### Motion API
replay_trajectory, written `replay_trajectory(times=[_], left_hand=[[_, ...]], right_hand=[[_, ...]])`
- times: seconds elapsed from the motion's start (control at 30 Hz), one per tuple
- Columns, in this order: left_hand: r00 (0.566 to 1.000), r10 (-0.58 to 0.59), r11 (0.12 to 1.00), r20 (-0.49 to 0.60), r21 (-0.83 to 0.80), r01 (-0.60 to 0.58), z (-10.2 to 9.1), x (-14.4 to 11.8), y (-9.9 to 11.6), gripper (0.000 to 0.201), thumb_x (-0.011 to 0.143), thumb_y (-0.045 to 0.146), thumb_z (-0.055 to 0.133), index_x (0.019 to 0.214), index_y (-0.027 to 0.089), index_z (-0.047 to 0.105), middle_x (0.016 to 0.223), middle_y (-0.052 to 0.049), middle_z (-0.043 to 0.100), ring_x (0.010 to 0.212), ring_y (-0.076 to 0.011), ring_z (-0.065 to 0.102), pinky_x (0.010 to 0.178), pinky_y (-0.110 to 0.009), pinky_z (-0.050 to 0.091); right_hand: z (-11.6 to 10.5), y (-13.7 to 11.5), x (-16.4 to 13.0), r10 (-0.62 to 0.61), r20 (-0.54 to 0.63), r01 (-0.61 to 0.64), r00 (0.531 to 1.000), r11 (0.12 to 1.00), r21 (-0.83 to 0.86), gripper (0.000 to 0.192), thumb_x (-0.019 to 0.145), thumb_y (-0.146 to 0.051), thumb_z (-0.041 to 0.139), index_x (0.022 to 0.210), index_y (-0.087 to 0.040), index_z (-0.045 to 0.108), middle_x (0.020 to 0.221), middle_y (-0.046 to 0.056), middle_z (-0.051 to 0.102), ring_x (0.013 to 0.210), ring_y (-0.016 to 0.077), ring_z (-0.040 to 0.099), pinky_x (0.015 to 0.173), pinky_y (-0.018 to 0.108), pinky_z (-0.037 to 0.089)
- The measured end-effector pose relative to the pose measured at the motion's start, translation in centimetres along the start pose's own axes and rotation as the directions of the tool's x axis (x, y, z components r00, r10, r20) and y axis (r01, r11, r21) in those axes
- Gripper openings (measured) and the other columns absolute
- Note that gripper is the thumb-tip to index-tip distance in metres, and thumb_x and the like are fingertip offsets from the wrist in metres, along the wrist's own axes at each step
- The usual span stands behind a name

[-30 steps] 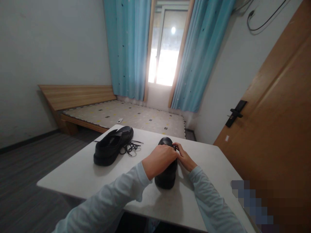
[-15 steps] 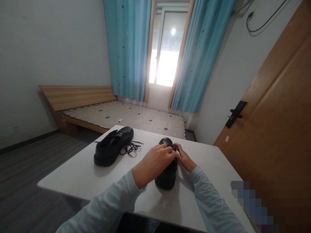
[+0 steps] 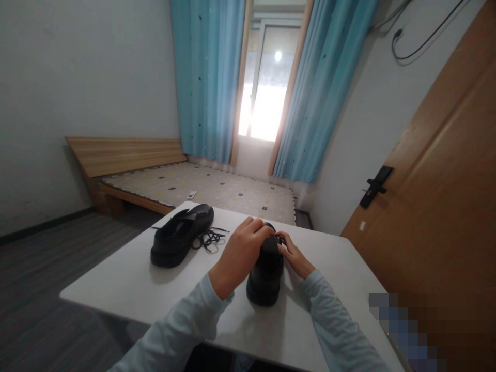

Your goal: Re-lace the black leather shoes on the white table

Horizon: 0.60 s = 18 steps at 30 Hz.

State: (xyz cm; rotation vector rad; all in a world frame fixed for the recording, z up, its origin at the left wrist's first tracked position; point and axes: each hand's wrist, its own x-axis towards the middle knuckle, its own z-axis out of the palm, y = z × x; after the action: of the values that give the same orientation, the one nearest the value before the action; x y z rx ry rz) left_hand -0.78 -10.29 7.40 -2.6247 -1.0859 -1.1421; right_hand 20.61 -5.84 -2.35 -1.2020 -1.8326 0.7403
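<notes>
A black shoe (image 3: 264,287) stands on the white table in front of me, its heel toward me and its toe pointing away. My left hand (image 3: 241,254) reaches over its upper from the left, fingers curled round near the raised tongue; the fingertips are partly hidden. From the right, my right hand (image 3: 295,255) grips the side edge of the same shoe by the lacing, thumb and fingers bent. Whether a lace is in its fingers I cannot make out. To the left sits a second black shoe (image 3: 165,256), with loose black laces (image 3: 209,239) lying beside it.
The white table (image 3: 127,287) has rounded corners. Behind it is a bed (image 3: 217,181) with a patterned mattress and a small white remote (image 3: 191,195) on it. A wooden door (image 3: 430,206) with a black handle stands at the right; blue curtains (image 3: 209,77) flank the window.
My left hand has shifted slightly left and up, off the middle of the shoe, so that more of the tongue shows. My right hand stays at the shoe's right side.
</notes>
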Motion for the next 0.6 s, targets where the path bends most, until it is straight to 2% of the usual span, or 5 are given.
replay_trajectory(times=[0.27,0.47,0.53,0.6], left_hand=[[0.997,-0.015,0.997,-0.078,0.074,0.021,0.3,1.5,0.7,0.016,0.087,0.016,0.045,0.092,0.019,0.06,0.087,-0.003,0.055,0.086,-0.0176,0.047,0.077,-0.029,0.043],[0.986,0.047,0.979,-0.157,0.203,-0.014,-1.9,3.8,1.2,0.016,0.087,0.019,0.046,0.092,0.018,0.061,0.087,-0.004,0.055,0.086,-0.0182,0.047,0.076,-0.03,0.041],[0.981,0.076,0.975,-0.178,0.221,-0.035,-2.4,4.8,1.0,0.015,0.087,0.019,0.047,0.09,0.018,0.062,0.085,-0.004,0.056,0.084,-0.0177,0.047,0.075,-0.029,0.041],[0.97,0.082,0.976,-0.229,0.218,-0.031,-2.6,5.6,0.4,0.015,0.087,0.019,0.048,0.091,0.019,0.062,0.082,-0.003,0.056,0.082,-0.0168,0.048,0.074,-0.028,0.041]], right_hand=[[0.1,-0.1,0.0,-0.017,0.01,0.017,1.0,1.0,0.006,0.047,0.085,-0.047,0.044,0.124,-0.021,0.039,0.119,0.006,0.052,0.116,0.0229,0.045,0.101,0.041,0.032],[0.3,0.5,0.0,-0.041,0.03,0.042,0.999,0.999,-0.016,0.051,0.086,-0.046,0.044,0.129,-0.021,0.036,0.127,0.008,0.049,0.121,0.0235,0.042,0.104,0.043,0.029],[0.4,0.8,0.1,-0.094,0.0,0.094,0.996,0.994,-0.048,0.052,0.085,-0.045,0.046,0.13,-0.021,0.036,0.133,0.01,0.045,0.125,0.0242,0.038,0.105,0.043,0.027],[0.3,0.5,0.1,-0.148,-0.084,0.14,0.985,0.986,-0.089,0.053,0.082,-0.044,0.05,0.128,-0.02,0.038,0.134,0.011,0.044,0.124,0.0254,0.038,0.103,0.044,0.029]])
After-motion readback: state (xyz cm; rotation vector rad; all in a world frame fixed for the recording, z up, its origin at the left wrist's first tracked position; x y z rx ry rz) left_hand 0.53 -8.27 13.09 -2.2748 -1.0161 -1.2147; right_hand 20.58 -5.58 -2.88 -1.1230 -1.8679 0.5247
